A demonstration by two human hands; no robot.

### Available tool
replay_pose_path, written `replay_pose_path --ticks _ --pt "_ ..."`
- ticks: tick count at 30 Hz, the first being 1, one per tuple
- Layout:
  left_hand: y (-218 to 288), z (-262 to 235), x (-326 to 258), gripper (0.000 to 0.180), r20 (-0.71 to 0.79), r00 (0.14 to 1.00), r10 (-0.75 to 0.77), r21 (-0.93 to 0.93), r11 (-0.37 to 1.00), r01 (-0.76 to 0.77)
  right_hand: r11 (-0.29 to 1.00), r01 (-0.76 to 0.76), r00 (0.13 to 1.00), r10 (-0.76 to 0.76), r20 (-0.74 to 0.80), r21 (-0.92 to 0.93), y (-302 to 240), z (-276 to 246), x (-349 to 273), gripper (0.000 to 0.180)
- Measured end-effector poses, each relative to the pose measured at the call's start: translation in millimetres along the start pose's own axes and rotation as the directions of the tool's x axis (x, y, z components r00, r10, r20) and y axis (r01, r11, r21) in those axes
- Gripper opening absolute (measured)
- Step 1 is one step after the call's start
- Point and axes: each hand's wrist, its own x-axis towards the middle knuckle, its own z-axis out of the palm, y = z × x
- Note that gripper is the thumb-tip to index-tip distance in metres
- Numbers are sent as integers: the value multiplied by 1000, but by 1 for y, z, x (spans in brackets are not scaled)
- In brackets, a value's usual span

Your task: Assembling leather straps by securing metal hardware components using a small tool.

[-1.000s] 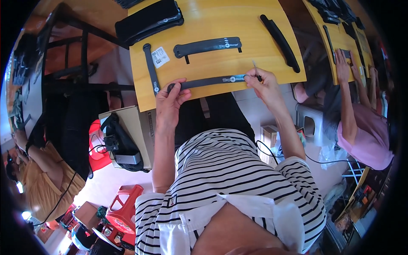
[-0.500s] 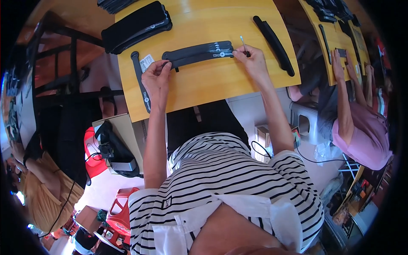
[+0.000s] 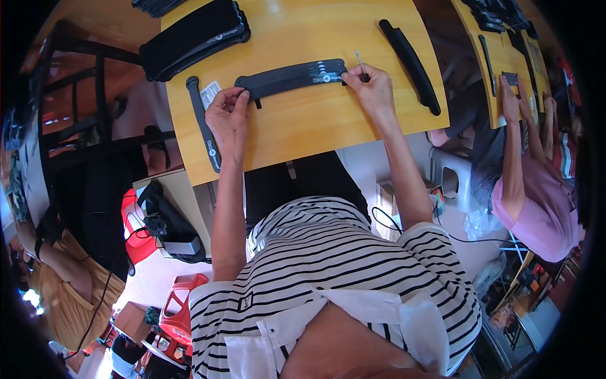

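Note:
Several dark straps lie overlapped in a fanned row on the yellow table, with pale printing near their right end. My left hand pinches the left end of the nearest strap between thumb and fingers. At its right end, my right hand grips the strap between thumb and forefinger. A thin tool with a metal tip also sticks up from my right hand; its handle is mostly hidden by the fingers. A small black tab shows below the straps, near my left hand.
A single dark strap lies along the table's left edge beside a white label. A thick stack of black straps sits at the far left. Another long black piece lies at the right. A co-worker works at the neighbouring table.
The nearest strap has moved slightly away from me and now overlaps the others more. Both hands keep their pinch. The whole view has shifted a little.

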Motion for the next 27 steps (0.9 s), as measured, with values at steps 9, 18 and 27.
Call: replay_pose_path --ticks 9,18,27 --pt "1 0 2 9 -3 1000 -20 22 1000 21 1000 -26 999 25 -43 0 -6 4 0 15" --pt "5 0 2 11 3 999 -32 53 998 32 999 -36 998 36 -43 2 -6 4 0 15" --pt "6 0 3 10 -8 999 -36 80 996 37 996 -48 998 45 -42 -69 -4 6 2 17"
